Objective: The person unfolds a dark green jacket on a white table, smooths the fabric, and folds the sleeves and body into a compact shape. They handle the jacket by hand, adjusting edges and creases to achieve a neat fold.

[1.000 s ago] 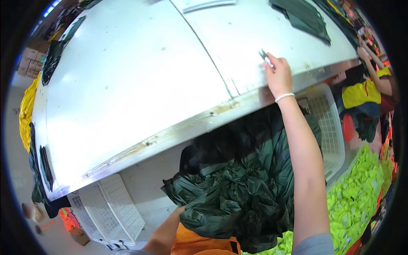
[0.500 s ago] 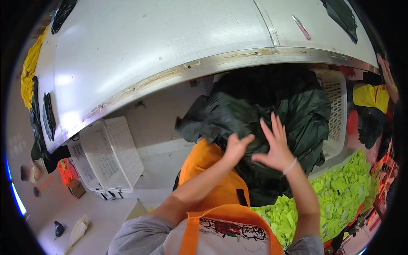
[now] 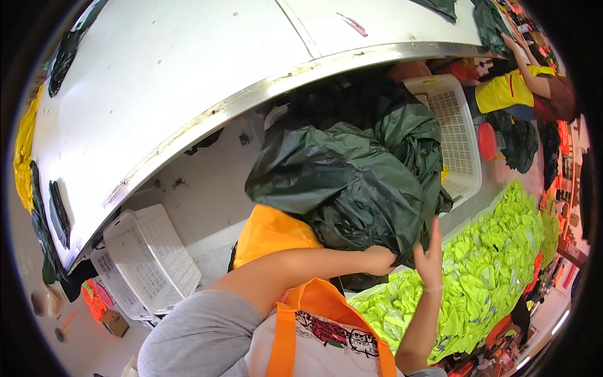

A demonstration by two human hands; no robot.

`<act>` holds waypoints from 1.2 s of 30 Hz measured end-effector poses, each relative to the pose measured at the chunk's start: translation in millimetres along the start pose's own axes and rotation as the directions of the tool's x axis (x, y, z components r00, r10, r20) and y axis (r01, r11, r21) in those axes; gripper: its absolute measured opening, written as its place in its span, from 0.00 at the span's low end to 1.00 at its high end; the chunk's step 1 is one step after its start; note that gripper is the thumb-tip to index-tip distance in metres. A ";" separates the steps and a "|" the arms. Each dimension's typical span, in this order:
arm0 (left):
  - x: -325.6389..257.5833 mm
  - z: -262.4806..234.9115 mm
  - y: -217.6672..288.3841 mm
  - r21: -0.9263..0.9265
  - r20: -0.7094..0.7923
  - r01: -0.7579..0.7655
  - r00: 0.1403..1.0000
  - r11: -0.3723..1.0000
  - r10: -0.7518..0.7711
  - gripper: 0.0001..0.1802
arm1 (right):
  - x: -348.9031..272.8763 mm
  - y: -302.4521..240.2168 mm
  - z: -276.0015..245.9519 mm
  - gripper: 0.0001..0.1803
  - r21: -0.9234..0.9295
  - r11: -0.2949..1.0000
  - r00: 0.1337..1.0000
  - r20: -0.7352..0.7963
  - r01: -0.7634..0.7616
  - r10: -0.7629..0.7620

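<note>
A large heap of thin, shiny dark green fabric hangs in front of me, just below the table's edge. My left hand reaches across to the heap's lower right corner. Its fingers curl into the fabric there and are partly hidden by folds. Close beside it, my right hand is upright with thumb and fingers apart, against the fabric's right edge. An orange cloth lies over my lap, under the left side of the heap.
Ahead curves a white table with a metal edge and a small pink-handled tool. White plastic baskets stand left and right. Bright yellow-green fabric is piled at right. Another person's arm reaches over the table's far right.
Both hands have moved down and right, from over the middle of the dark green fabric to its lower right edge. The view has turned, showing more of the right side.
</note>
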State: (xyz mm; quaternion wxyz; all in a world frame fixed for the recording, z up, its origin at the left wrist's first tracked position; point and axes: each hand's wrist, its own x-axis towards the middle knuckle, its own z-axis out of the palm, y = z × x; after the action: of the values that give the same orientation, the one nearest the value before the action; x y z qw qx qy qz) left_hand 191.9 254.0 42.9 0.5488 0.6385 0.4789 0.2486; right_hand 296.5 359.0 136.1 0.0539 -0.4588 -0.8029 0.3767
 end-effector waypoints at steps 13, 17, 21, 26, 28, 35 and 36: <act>-171.4 -75.1 -88.8 -0.272 -0.310 0.427 0.809 0.862 -0.499 0.30 | 149.7 -4.0 -15.8 0.15 -0.307 0.899 0.947 0.032 0.314 -0.320; -287.5 -118.8 -111.3 -0.321 -0.640 0.569 0.459 0.757 -0.616 0.23 | 138.0 -76.4 -175.9 0.19 0.306 0.931 0.962 -0.239 0.201 -0.130; -351.3 -142.1 -123.4 -0.449 -0.773 0.395 0.278 0.801 -0.570 0.20 | 71.5 -158.0 -293.9 0.21 0.079 0.941 0.814 -0.528 0.329 -0.241; -361.0 -186.7 -121.6 -0.402 -0.853 0.104 0.319 0.910 -0.413 0.19 | -32.6 -305.6 -297.1 0.25 -0.276 0.824 0.577 -0.605 0.494 -0.549; -404.7 -205.1 -62.6 -0.315 -0.912 0.070 0.254 0.946 -0.323 0.19 | -25.9 -346.9 -235.7 0.27 -0.257 0.696 0.492 -0.547 0.671 -0.677; -527.2 -243.8 213.4 0.182 -0.752 -0.799 0.263 0.574 0.604 0.42 | -165.9 -617.7 34.1 0.34 -0.358 0.030 -0.040 -0.187 0.933 -0.982; -561.9 -244.5 212.9 0.154 -0.743 -0.873 0.206 0.463 0.637 0.47 | -158.3 -640.6 94.9 0.35 -0.213 -0.064 -0.104 -0.183 0.975 -0.977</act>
State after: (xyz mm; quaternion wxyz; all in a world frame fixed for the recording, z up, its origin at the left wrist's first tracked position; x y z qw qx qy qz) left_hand -176.8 -116.8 426.8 0.2054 0.5434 0.2240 0.7825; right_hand -99.7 -5.8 529.0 0.4227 0.2250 -0.8660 0.1441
